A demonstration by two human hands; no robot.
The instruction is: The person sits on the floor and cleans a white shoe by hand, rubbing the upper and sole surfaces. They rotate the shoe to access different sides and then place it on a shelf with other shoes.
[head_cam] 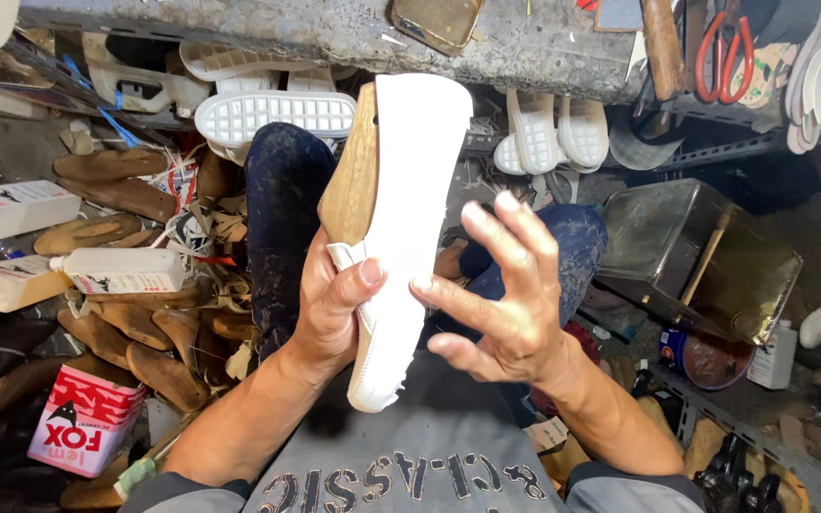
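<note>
Far left on the floor: white plastic bottles, brown wooden shoe lasts, a red-and-white carton. Above them, white rubber soles under the table edge. Centre: left hand grips a white shoe upper on a wooden last, fingers closed around its side, thumb on the white leather, toe pointing up, held over the lap between dark blue trouser knees. Right hand just beside it, fingers spread, index tip touching the upper. Right: metal tin, red-handled scissors on the table.
</note>
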